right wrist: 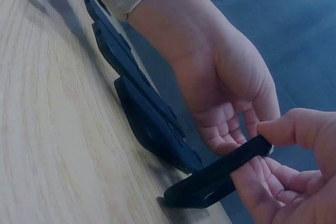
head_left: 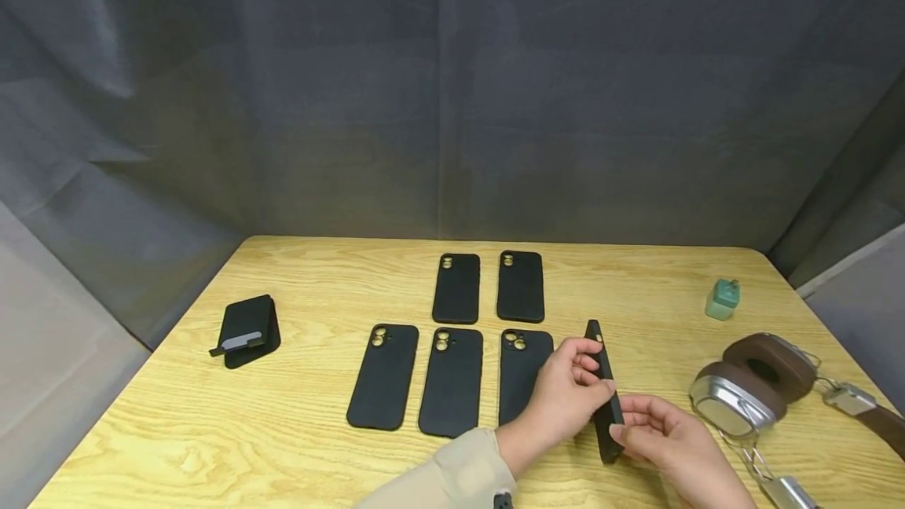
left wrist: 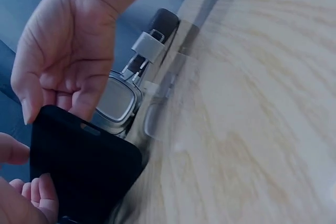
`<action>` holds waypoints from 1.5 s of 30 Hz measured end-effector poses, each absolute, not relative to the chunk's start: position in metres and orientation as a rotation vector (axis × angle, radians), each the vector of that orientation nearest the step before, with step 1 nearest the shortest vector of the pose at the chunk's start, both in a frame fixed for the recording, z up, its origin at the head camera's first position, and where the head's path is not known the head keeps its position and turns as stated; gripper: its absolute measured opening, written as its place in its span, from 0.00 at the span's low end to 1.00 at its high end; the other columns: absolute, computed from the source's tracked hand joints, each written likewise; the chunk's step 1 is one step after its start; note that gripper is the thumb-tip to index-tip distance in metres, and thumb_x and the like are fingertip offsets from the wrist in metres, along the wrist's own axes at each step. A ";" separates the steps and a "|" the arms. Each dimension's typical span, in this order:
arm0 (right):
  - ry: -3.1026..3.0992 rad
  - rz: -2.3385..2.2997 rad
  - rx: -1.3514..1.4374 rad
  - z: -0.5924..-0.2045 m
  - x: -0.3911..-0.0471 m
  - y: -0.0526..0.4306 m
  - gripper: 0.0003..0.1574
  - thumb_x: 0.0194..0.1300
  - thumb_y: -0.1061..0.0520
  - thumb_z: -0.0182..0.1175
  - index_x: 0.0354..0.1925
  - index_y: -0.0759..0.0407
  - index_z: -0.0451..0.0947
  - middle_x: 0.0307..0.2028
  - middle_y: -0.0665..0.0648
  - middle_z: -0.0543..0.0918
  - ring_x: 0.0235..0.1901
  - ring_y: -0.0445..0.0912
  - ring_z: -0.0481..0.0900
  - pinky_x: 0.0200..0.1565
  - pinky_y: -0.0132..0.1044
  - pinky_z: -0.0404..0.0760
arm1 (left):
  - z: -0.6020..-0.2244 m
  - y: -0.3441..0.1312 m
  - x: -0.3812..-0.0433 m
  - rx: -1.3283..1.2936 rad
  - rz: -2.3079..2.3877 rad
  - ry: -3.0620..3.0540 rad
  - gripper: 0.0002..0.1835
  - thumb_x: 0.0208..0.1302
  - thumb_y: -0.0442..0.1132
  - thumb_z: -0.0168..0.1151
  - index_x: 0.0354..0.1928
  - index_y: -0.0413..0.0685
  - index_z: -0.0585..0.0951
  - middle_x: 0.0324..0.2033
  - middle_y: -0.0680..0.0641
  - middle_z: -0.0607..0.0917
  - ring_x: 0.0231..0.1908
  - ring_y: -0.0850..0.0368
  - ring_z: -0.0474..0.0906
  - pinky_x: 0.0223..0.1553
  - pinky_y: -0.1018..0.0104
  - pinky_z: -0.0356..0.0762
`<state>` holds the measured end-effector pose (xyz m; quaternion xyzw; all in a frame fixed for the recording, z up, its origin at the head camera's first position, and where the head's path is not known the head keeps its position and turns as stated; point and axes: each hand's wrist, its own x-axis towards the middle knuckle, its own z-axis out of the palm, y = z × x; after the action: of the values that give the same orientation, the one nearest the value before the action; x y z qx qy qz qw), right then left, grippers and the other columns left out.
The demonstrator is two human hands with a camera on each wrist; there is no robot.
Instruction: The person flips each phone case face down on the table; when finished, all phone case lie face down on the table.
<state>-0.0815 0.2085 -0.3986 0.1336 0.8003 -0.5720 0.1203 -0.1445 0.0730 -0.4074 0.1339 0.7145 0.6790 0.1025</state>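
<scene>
A black phone case is raised on its edge at the right front of the table, held between both hands. My left hand pinches its left side, thumb towards me. On the lower right side, my right hand grips it between thumb and fingers. One long edge of the case shows in the right wrist view, low over the wood. From the left wrist the case looks broad and flat, with a small slot near its end. Just left of my hands lies another black case, partly hidden by the left hand.
Two more cases lie to the left in the front row, with two behind. A black folding stand is at the far left. Brown headphones lie close to my right hand, and a green charger stands behind them.
</scene>
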 end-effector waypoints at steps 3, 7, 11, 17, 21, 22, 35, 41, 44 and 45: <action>2.376 -1.647 0.399 -0.395 -0.081 0.208 0.31 0.59 0.59 0.60 0.57 0.74 0.65 0.42 0.57 0.79 0.35 0.38 0.77 0.35 0.31 0.78 | -0.406 0.070 -0.144 0.381 2.037 2.066 0.15 0.56 0.32 0.63 0.46 0.49 0.76 0.32 0.56 0.73 0.27 0.69 0.71 0.30 0.77 0.71; 2.407 -1.625 0.389 -0.391 -0.080 0.210 0.32 0.60 0.57 0.60 0.58 0.73 0.65 0.43 0.56 0.79 0.35 0.37 0.76 0.35 0.30 0.77 | -0.409 0.068 -0.143 0.327 2.086 2.043 0.12 0.60 0.34 0.59 0.47 0.44 0.76 0.31 0.55 0.74 0.26 0.67 0.70 0.27 0.77 0.70; 2.361 -1.689 0.390 -0.388 -0.079 0.214 0.34 0.61 0.57 0.59 0.59 0.73 0.62 0.44 0.56 0.78 0.36 0.36 0.76 0.37 0.30 0.78 | -0.414 0.065 -0.142 0.291 2.079 2.036 0.13 0.61 0.32 0.56 0.48 0.37 0.75 0.31 0.52 0.76 0.26 0.65 0.72 0.27 0.76 0.72; 2.268 -1.802 0.390 -0.388 -0.080 0.217 0.35 0.62 0.59 0.59 0.61 0.75 0.58 0.45 0.55 0.77 0.38 0.36 0.77 0.39 0.30 0.78 | -0.422 0.064 -0.138 0.293 1.991 1.956 0.18 0.62 0.32 0.55 0.53 0.33 0.71 0.34 0.49 0.80 0.31 0.63 0.76 0.32 0.69 0.78; 2.240 -1.831 0.391 -0.389 -0.080 0.218 0.36 0.62 0.59 0.59 0.62 0.75 0.57 0.45 0.55 0.77 0.39 0.36 0.77 0.40 0.31 0.78 | -0.425 0.066 -0.136 0.240 2.023 1.878 0.18 0.62 0.32 0.54 0.54 0.36 0.71 0.35 0.46 0.82 0.33 0.60 0.79 0.36 0.63 0.80; 2.232 -1.840 0.390 -0.390 -0.080 0.218 0.36 0.62 0.59 0.58 0.62 0.75 0.57 0.44 0.55 0.77 0.39 0.36 0.78 0.41 0.31 0.78 | -0.426 0.066 -0.136 0.230 2.033 1.865 0.18 0.62 0.31 0.54 0.54 0.36 0.71 0.34 0.46 0.83 0.33 0.60 0.79 0.36 0.63 0.80; 2.250 -1.817 0.397 -0.388 -0.080 0.224 0.36 0.64 0.58 0.57 0.62 0.74 0.56 0.43 0.54 0.77 0.38 0.36 0.77 0.40 0.32 0.79 | -0.425 0.060 -0.137 0.236 2.125 1.903 0.22 0.54 0.25 0.58 0.53 0.38 0.72 0.34 0.48 0.76 0.29 0.62 0.75 0.31 0.70 0.76; 2.300 -1.720 0.412 -0.389 -0.081 0.233 0.37 0.66 0.56 0.55 0.63 0.77 0.54 0.47 0.61 0.76 0.38 0.35 0.78 0.43 0.35 0.80 | -0.422 0.056 -0.138 0.220 2.185 1.897 0.24 0.52 0.24 0.60 0.53 0.40 0.74 0.36 0.49 0.75 0.32 0.63 0.74 0.29 0.75 0.72; 2.356 -1.639 0.462 -0.390 -0.081 0.236 0.37 0.66 0.55 0.55 0.63 0.76 0.55 0.47 0.62 0.77 0.38 0.37 0.79 0.41 0.35 0.81 | -0.421 0.054 -0.139 0.243 2.206 1.896 0.23 0.51 0.24 0.61 0.52 0.39 0.75 0.36 0.50 0.76 0.32 0.65 0.73 0.29 0.77 0.71; 2.371 -1.618 0.479 -0.391 -0.081 0.236 0.37 0.65 0.54 0.55 0.63 0.75 0.56 0.46 0.63 0.77 0.37 0.38 0.79 0.41 0.35 0.81 | -0.420 0.054 -0.139 0.255 2.210 1.901 0.23 0.51 0.24 0.61 0.52 0.39 0.75 0.35 0.51 0.76 0.32 0.66 0.73 0.30 0.77 0.71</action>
<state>-0.0806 0.2364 -0.3906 0.1635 0.8093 -0.5523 0.1155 -0.1391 0.0541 -0.4201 0.0867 0.6458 0.7509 0.1076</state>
